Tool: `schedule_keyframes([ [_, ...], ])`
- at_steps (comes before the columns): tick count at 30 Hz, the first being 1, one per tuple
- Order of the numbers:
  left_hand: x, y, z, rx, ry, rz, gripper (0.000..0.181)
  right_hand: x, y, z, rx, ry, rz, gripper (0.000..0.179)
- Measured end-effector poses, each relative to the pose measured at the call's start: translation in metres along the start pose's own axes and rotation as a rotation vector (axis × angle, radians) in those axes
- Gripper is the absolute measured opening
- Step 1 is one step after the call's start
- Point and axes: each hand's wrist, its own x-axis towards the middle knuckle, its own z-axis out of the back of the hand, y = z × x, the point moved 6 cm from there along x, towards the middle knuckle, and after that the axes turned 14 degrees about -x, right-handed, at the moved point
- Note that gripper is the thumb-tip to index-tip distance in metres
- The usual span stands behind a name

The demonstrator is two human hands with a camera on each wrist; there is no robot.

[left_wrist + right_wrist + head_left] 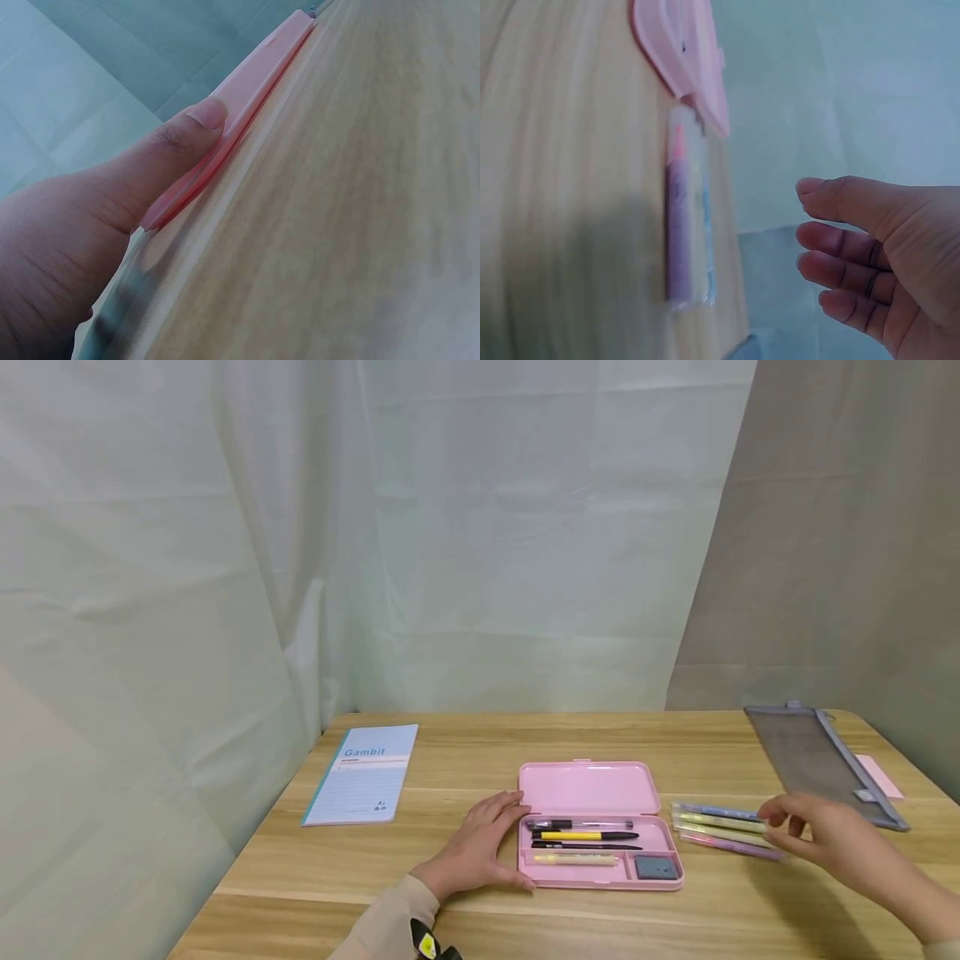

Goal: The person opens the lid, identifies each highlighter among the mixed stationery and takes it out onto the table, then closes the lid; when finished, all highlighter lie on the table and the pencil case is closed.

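A pink pencil case (pixel 587 788) lies with its lid up on the table. My left hand (pixel 480 843) holds its left side, thumb along the front edge and fingers near the hinge. In its back compartment lie a clear pen (pixel 600 825), a yellow-and-black pen (pixel 581 836) and a black pen (pixel 585 845). The front compartment has a pale yellow marker (pixel 576 859); a dark grey block (pixel 656 867) fills the small one. Right of the case is a row of several coloured markers (pixel 731 842). My right hand (pixel 832 835) hovers over their right ends, fingers loosely bent, nothing in them.
A light blue notebook (pixel 363 777) lies at the table's left. At the back right is a grey mesh zip pouch (pixel 806 752), partly over a pink card (pixel 879 775). Pale curtains (pixel 525 543) hang behind the wooden table (pixel 465 739).
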Motion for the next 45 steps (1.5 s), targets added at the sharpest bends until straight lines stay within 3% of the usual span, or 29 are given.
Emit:
schedule_keyframes([
  [7,0.0,0.0,0.001,-0.004,-0.005,0.001,0.098,0.019,0.014,0.014,-0.016,-0.076,0.083,0.03],
  [14,-0.001,0.0,0.0,-0.007,-0.001,0.004,0.099,0.031,0.03,0.022,-0.013,-0.02,0.082,0.024],
  [28,0.0,-0.001,0.0,0.019,-0.005,-0.011,0.098,0.044,0.076,0.018,0.145,-0.106,0.256,0.023],
  [32,-0.001,0.0,-0.001,0.004,-0.006,-0.011,0.098,0.047,0.091,0.011,0.182,-0.043,0.267,0.018],
  [40,-0.002,0.001,-0.002,0.011,-0.013,-0.019,0.097,0.049,0.118,-0.013,0.329,0.189,0.242,0.014],
  [45,-0.002,0.0,-0.001,0.012,-0.01,-0.017,0.098,0.048,0.131,-0.025,0.32,0.197,0.26,0.011],
])
